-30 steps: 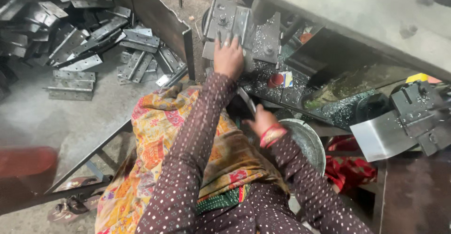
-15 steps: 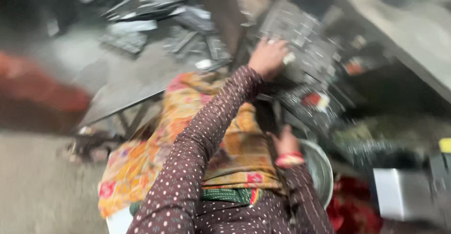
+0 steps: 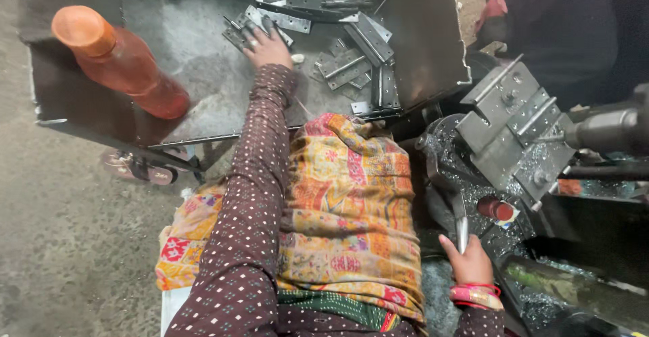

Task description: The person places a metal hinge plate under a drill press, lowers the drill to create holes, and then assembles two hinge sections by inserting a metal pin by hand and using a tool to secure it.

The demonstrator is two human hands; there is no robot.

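L hand (image 3: 268, 45) moved to hinge pile (image 3: 338, 39); R hand (image 3: 468, 262) grips lever (image 3: 461, 225) (metal).

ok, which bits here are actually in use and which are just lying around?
In use:
- left hand on a metal hinge plate in the tray
- right hand gripping the machine lever
- clamp with plates on the machine

Lying about:
- orange bottle
- sandal on the floor
- red cloth
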